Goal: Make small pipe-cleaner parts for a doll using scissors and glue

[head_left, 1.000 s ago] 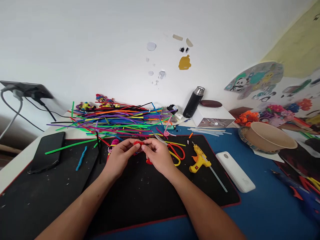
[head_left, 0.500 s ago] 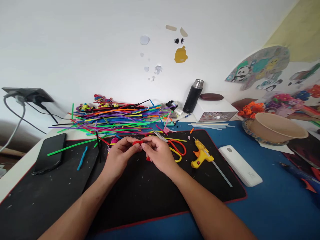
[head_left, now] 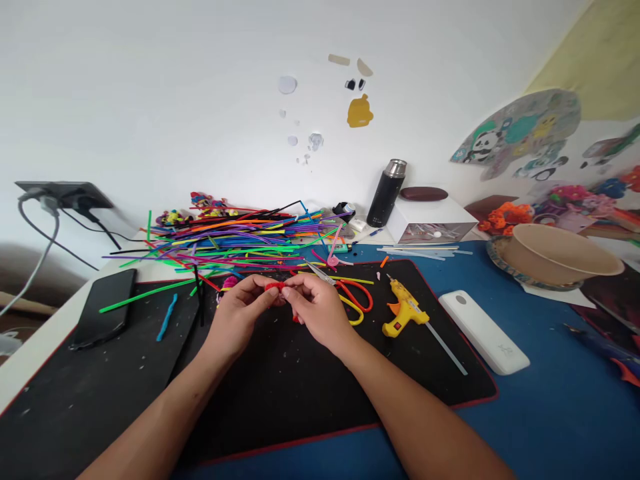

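Both hands meet over the black mat (head_left: 280, 393), pinching a small red pipe cleaner piece (head_left: 275, 286) between thumbs and fingers. My left hand (head_left: 240, 310) is closed on its left end and my right hand (head_left: 317, 307) on its right. A bit of red also shows under the right fingers; most of the piece is hidden. Just beyond the right hand lie scissors (head_left: 357, 300) with red and yellow handles. Behind the left hand a small pink and yellow item (head_left: 229, 283) is partly covered.
A heap of coloured pipe cleaners (head_left: 240, 233) lies along the wall. To the right are a yellow glue gun (head_left: 406, 310) with a glue stick and a white power bank (head_left: 484, 332). A black phone (head_left: 106, 308) is at left; a black flask (head_left: 386, 193) stands behind.
The camera view has shifted slightly. Both hands keep the same pinch on the red pipe cleaner piece, with hardly any visible movement.
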